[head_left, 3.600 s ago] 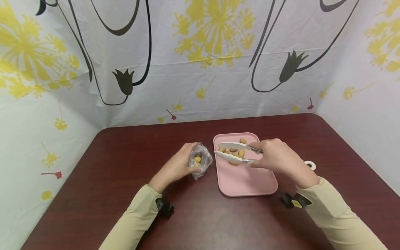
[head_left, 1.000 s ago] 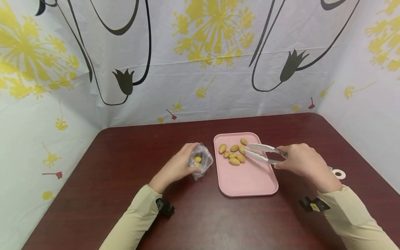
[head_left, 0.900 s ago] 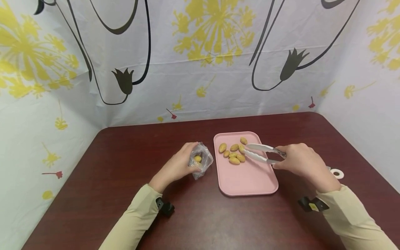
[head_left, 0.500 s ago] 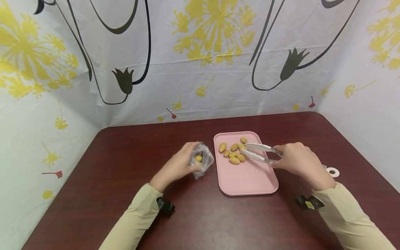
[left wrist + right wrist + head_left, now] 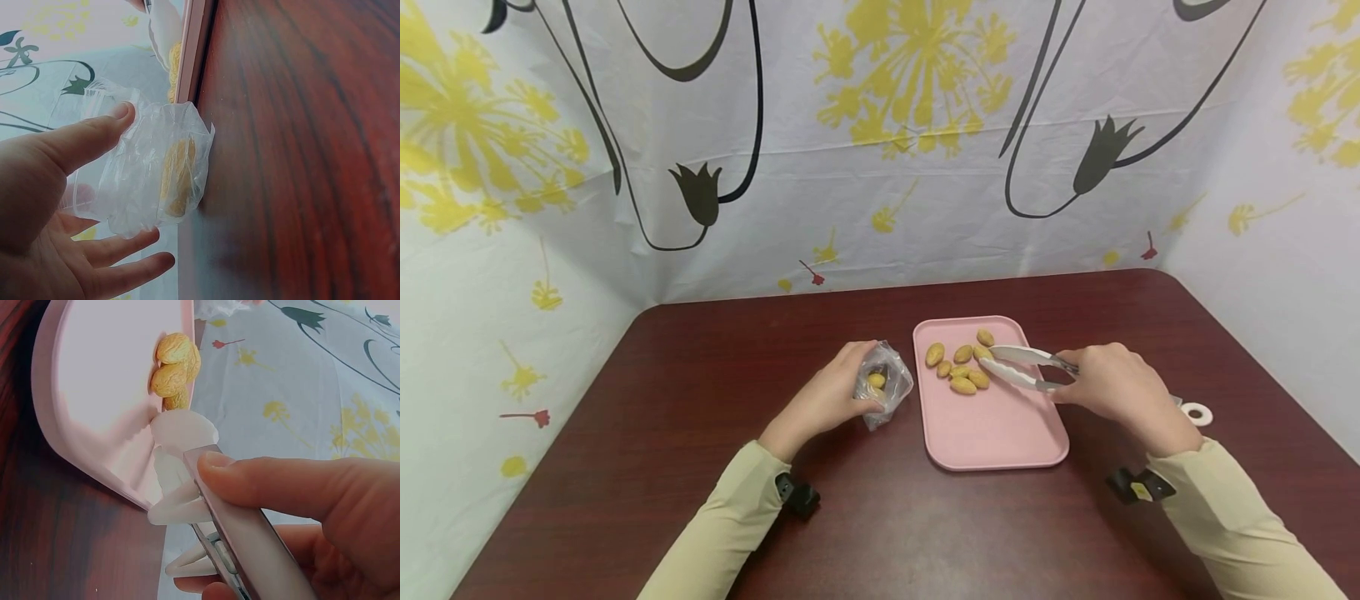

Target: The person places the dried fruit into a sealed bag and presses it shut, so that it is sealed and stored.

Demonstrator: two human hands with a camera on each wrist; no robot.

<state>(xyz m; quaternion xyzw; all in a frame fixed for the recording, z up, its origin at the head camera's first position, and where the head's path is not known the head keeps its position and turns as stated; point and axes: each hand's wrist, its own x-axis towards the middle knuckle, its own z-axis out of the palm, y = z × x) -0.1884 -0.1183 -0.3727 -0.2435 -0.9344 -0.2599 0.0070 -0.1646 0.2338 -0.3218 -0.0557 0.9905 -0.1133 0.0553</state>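
Note:
My left hand (image 5: 831,387) holds a clear plastic bag (image 5: 150,169) upright on the table, its thumb on one side and fingers on the other. The bag's mouth is spread, with a wrinkled yellow oval piece (image 5: 179,175) visible inside. To its right lies a pink tray (image 5: 992,433) bearing several more wrinkled yellow pieces (image 5: 962,385), perhaps dried fruit. My right hand (image 5: 1112,383) grips tongs (image 5: 1018,367) with white tips, squeezed between thumb and fingers. The tongs' tips stand apart beside a piece (image 5: 982,353) near the tray's right side; whether they touch it is unclear.
A white ring (image 5: 1197,414), partly behind the right wrist, lies on the dark red-brown table (image 5: 880,533). A patterned white cloth (image 5: 865,208) hangs behind the table and along its sides.
Since the oldest frame, the tongs have drawn back rightward from the tray's left edge. Over the last second they have shifted slightly left at the right-hand pieces. The left hand and bag barely move.

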